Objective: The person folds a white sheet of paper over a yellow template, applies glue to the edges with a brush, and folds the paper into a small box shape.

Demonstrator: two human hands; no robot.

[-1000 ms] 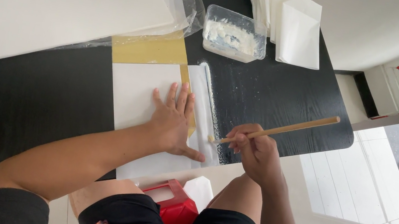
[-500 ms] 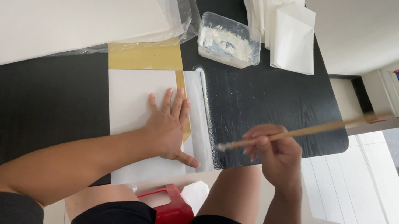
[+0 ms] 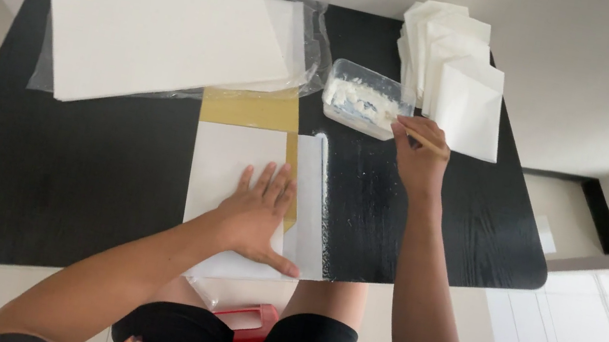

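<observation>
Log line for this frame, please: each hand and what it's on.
left hand: flat on white sheet | right hand: holds brush stick, tip in paste tub | surface: black table

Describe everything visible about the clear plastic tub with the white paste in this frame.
The plastic tub is a shallow, clear rectangular container with rounded corners and no lid on it. It sits flat on the black table, slightly turned, between the bagged stack of white sheets and the pile of folded white paper. Lumpy white paste coats its bottom and walls. The right hand reaches its near right corner, holding a thin wooden stick whose tip dips into the tub.
</observation>
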